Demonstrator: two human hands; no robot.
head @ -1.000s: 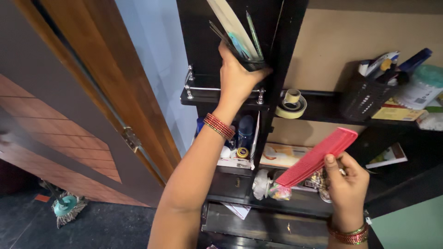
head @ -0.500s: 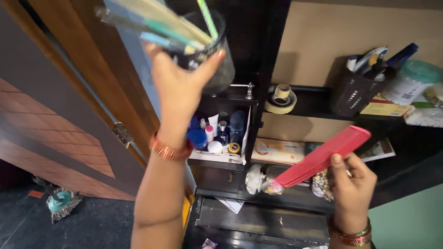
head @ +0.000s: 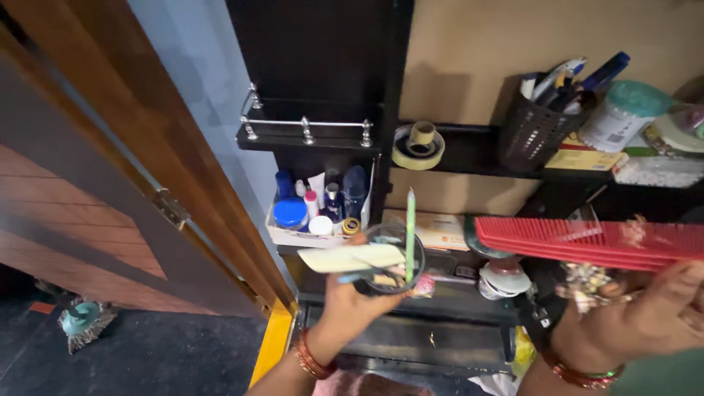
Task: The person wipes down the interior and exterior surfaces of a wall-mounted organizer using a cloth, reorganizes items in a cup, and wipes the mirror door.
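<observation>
1. The comb [head: 594, 243] is red plastic, slightly glossy.
2. The cup [head: 394, 258] looks like clear, shiny plastic or glass; I can't tell which.
3. The door [head: 95, 154] is brown wood, smooth and faintly satin.
4. The rail [head: 304, 128] is bright polished metal.
5. The shelf [head: 469, 154] is black, smooth, semi-gloss.
6. The basket [head: 534, 136] is dark matt plastic mesh.

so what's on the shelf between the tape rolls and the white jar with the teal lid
In the head view, a dark mesh holder full of pens stands between the tape rolls and the white jar.
</observation>
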